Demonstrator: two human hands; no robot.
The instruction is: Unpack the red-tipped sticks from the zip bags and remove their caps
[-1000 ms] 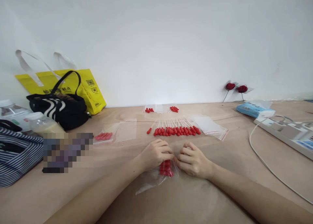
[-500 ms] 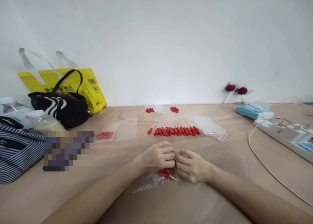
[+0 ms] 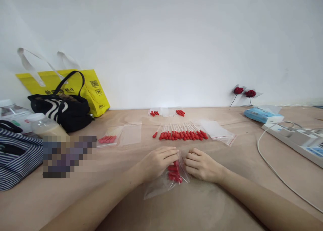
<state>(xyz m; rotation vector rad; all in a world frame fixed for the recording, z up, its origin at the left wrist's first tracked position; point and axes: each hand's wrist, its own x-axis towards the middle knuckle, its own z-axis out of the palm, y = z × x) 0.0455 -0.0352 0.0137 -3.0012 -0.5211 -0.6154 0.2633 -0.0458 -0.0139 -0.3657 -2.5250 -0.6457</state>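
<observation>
L hand (image 3: 161, 162) curled, fingers nearly closed on clear bag (image 3: 155, 189) w/ red pieces (image 3: 174, 173) inside; bag's at 6 o'clock in view. R hand (image 3: 203, 167) loosely curled at bag's 3 o'clock, can't tell if gripping. From bag: red-tipped sticks (image 3: 183, 135) approx 12, tissue pack (image 3: 263, 114) at 2, yellow tote (image 3: 97, 104) at 10.

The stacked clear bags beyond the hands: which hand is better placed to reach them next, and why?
Probably the right hand: it is nearer the stacked clear bags, while the left hand appears to hold the bag of red pieces.
</observation>
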